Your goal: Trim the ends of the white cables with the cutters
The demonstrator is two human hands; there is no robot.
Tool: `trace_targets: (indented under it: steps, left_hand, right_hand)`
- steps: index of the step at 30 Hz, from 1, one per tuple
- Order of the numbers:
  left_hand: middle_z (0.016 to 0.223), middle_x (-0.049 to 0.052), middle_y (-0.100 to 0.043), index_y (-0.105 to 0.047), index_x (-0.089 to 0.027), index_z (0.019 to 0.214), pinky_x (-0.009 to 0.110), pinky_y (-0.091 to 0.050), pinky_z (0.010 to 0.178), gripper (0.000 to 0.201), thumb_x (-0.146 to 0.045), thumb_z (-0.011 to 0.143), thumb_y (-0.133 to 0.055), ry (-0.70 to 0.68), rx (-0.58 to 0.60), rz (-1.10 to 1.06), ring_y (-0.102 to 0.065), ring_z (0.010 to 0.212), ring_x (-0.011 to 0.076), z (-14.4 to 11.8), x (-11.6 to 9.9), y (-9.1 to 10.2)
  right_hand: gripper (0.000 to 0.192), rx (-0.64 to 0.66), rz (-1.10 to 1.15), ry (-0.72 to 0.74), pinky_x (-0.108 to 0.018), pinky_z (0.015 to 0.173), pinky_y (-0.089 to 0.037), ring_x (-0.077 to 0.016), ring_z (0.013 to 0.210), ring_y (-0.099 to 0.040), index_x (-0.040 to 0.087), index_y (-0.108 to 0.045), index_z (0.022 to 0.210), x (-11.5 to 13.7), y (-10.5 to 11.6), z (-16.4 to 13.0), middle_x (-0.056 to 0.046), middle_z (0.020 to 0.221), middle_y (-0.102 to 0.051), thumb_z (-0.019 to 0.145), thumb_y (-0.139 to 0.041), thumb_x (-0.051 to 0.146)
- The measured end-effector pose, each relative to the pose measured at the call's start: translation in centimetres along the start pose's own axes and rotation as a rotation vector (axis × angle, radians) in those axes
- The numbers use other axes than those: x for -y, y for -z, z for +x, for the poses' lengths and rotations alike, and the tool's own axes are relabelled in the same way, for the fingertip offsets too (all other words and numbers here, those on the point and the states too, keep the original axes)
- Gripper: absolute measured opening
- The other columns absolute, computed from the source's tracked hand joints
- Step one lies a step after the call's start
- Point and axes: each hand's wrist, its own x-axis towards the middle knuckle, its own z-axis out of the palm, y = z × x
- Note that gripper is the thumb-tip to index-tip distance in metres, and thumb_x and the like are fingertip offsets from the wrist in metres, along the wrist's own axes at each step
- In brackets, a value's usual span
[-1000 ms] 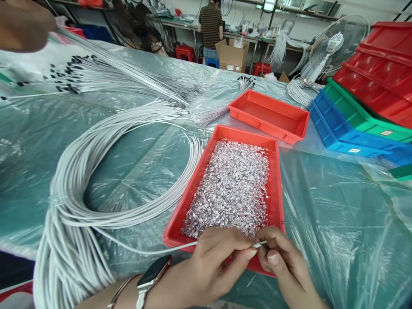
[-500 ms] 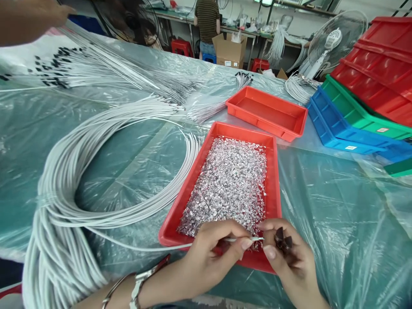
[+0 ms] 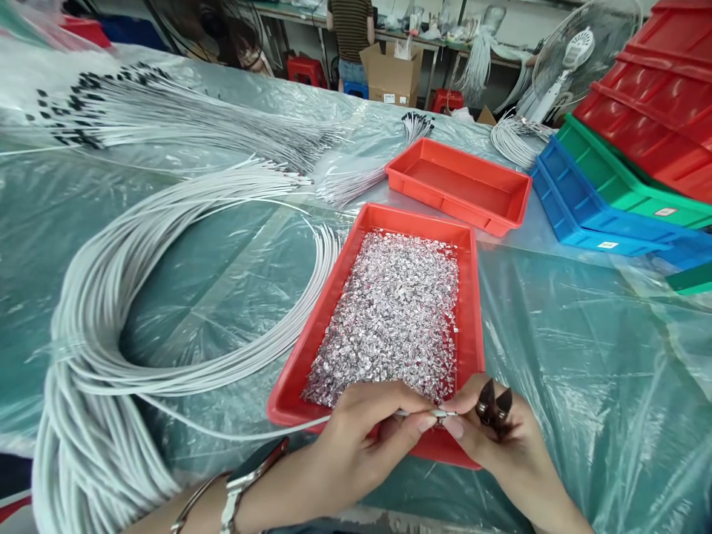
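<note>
My left hand (image 3: 367, 434) is closed, pinching a thin white cable (image 3: 245, 434) near its end. At the cable's tip, the thumb and forefinger of my right hand (image 3: 515, 441) press together. A dark brown tool with two pointed jaws (image 3: 494, 406) sticks up from my right palm; its handles are hidden. Whether a small part sits between my fingertips is too small to tell. Both hands hover over the near edge of a red tray (image 3: 479, 326) full of tiny silvery metal pieces (image 3: 389, 319). The cable runs left to a large looped bundle of white cables (image 3: 92, 297).
Behind stands a second red tray (image 3: 461, 185). Stacked red, green and blue crates (image 3: 612, 200) rise at the right. Black-tipped wires (image 3: 183, 111) lie at the back left. Beyond the plastic-covered table are a fan (image 3: 578, 52), a cardboard box (image 3: 392, 74) and a person (image 3: 350, 33).
My right fingertips have closed in on the cable's tip, and the tool in that palm has turned more upright. Another person's arm at the upper left has left the view, along with the wires beneath it.
</note>
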Motion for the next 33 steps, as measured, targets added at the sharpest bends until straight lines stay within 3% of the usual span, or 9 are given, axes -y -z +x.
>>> trace_targets:
  steps: [3,6,13,22,33]
  left_hand:
    - [0.075,-0.003,-0.067,-0.064,-0.02,0.092,0.019,-0.043,0.063,0.01,-0.016,0.095,-0.057,0.01,0.014,-0.014,-0.059,0.065,0.0076,0.1,0.0,0.1]
    - [0.075,-0.003,-0.067,-0.065,-0.02,0.091,0.019,-0.043,0.063,0.01,-0.017,0.095,-0.056,0.032,0.026,-0.02,-0.059,0.065,0.0079,0.1,0.1,0.1]
    - [0.072,-0.003,-0.067,-0.066,-0.018,0.086,0.018,-0.041,0.06,0.014,-0.018,0.095,-0.055,0.1,0.057,-0.06,-0.057,0.062,0.007,0.4,0.0,0.2]
    - [0.064,-0.002,-0.061,-0.064,-0.015,0.078,0.017,-0.039,0.053,0.023,-0.027,0.095,-0.052,0.27,0.076,-0.175,-0.054,0.059,0.0078,1.0,0.0,0.3]
    - [0.067,-0.002,-0.063,-0.068,-0.017,0.081,0.019,-0.039,0.055,0.021,-0.026,0.094,-0.053,0.262,0.056,-0.158,-0.052,0.061,0.0085,1.3,0.0,0.1]
  right_hand:
    - [0.02,0.053,0.016,-0.048,-0.024,0.048,-0.021,-0.0105,0.052,-0.027,0.023,-0.067,0.074,-0.1,0.4,0.1,0.006,0.057,-0.043,0.082,-0.074,0.039]
    - [0.029,-0.006,0.053,-0.127,-0.025,0.049,-0.021,-0.011,0.053,-0.029,0.021,-0.066,0.07,0.0,0.4,0.2,0.004,0.058,-0.047,0.075,-0.078,0.048]
    - [0.038,-0.021,0.041,-0.157,-0.027,0.05,-0.015,-0.0097,0.051,-0.022,0.019,-0.067,0.066,0.1,0.4,0.5,0.007,0.053,-0.037,0.069,-0.08,0.055]
    - [0.007,-0.07,-0.118,-0.052,-0.028,0.051,-0.02,-0.0113,0.052,-0.026,0.023,-0.072,0.072,-0.1,0.4,0.5,0.007,0.054,-0.033,0.079,-0.072,0.025]
    - [0.018,-0.005,-0.12,-0.125,-0.027,0.05,-0.018,-0.0112,0.052,-0.027,0.021,-0.073,0.072,-0.5,1.2,1.1,0.005,0.054,-0.043,0.079,-0.073,0.037]
